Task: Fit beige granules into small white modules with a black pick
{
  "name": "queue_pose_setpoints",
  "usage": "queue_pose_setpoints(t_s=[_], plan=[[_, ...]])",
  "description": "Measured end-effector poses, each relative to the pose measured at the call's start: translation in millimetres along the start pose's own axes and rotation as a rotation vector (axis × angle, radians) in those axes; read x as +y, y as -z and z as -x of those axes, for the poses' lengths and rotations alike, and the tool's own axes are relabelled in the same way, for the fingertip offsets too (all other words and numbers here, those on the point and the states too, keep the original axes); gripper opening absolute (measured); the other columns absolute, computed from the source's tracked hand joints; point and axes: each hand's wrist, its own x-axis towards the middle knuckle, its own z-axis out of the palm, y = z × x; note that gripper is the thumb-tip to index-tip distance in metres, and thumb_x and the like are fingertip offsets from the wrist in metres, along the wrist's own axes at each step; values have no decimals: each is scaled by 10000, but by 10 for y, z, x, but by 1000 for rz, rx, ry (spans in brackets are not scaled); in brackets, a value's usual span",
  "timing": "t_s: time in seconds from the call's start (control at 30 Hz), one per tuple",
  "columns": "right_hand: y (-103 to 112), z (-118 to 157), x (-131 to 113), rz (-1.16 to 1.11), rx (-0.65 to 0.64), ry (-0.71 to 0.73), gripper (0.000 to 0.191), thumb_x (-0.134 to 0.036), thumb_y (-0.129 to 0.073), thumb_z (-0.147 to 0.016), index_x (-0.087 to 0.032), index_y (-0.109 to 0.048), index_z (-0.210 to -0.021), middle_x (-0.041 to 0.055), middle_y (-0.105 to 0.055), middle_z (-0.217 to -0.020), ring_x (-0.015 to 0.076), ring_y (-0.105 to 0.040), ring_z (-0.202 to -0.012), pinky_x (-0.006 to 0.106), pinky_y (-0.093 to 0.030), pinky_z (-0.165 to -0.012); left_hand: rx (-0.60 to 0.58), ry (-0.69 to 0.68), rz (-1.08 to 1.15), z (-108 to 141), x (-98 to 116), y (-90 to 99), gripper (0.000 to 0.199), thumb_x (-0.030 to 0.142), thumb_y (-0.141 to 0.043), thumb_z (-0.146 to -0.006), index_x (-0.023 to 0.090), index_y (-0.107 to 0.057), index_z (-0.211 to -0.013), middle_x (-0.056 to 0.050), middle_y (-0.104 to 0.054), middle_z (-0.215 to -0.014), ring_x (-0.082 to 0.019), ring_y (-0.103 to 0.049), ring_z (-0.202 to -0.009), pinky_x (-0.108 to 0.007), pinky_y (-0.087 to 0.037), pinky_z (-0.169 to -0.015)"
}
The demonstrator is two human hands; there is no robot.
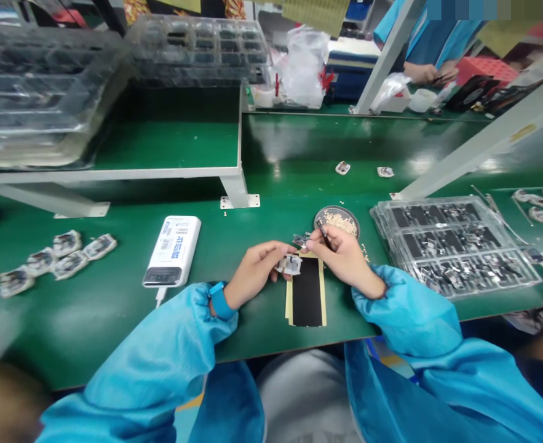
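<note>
My left hand [255,269] is closed on a small white casing [290,264] with electronic parts inside, its open side facing up. At the fingertips of my right hand [345,261] is a small dark electronic part [300,240], just above the casing. A thin black tool [325,236], perhaps tweezers, also lies in the right hand's fingers. Under both hands a black sheet [307,295] on yellow backing lies on the green table. Just behind the right hand stands a round dish [316,216] of tiny pale pieces, a few of them spilled beside it.
A white power bank [173,249] with a cable lies left, beyond it several white casings [69,263]. Stacked clear trays [460,237] of small parts sit right. A metal-legged shelf [174,144] holds more trays [197,49]. Across the table are a co-worker's hands [430,72].
</note>
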Motion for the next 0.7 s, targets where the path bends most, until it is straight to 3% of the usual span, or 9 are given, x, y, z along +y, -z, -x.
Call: queue_pose_setpoints(t_s=[0.1,0.27,0.43,0.7], plan=[[64,13,-68,-129,-26,-57,234,-352,-748,-827,-157,-646,-905,44,-719,-784,135,-661,-704,247,-493,-640,35,8,73,-16,22,32,451,480,-602,-889,91,-671,-1107,-111,-722,-875,-206,-715,-699,-211,-433,-493],[23,45,-62,-145,-150,-189,290,-427,-754,-821,-144,-717,-874,49,-707,-749,62,-467,-490,212,-293,-428,50,-18,120,-10,60,53,435,378,-617,-857,89,-657,-1180,-134,-732,-952,-228,-726,-783,-226,-465,-545],[-100,44,69,-182,-152,-246,354,-488,-749,-814,-139,-699,-777,32,-671,-691,30,-333,-425,216,-191,-388,42,-116,109,30,47,40,454,272,-641,-830,110,-640,-1253,-130,-725,-1079,-187,-689,-849,-233,-499,-612],[-94,54,116,-248,-128,-317,378,-503,-739,-820,-142,-654,-750,-34,-500,-509,28,-268,-390,214,-123,-382,10,-181,82,57,24,29,431,256,-680,-847,112,-634,-1251,-115,-715,-1106,-169,-692,-917,-247,-532,-802]])
